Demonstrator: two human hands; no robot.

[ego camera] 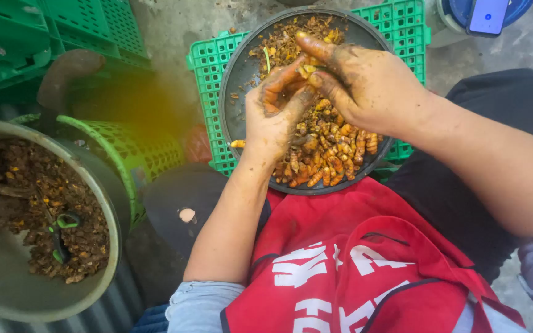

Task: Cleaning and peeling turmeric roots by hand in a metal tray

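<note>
A round dark tray (237,74) rests on a green plastic crate (208,68) in front of me. Orange turmeric roots (334,154) are piled at its near side and brown peelings (285,40) lie at its far side. My left hand (276,114) and my right hand (365,80) meet over the middle of the tray, both stained orange. Together they pinch a small piece of turmeric (306,69) between the fingers. A single root (237,143) lies at the tray's left rim.
A large grey bowl (7,290) of brown roots and scraps, with a green-handled tool (63,231) in it, stands at the left. A green basket (137,151) and green crates (50,31) lie behind it. A red apron (353,271) covers my lap. A phone (487,15) lies top right.
</note>
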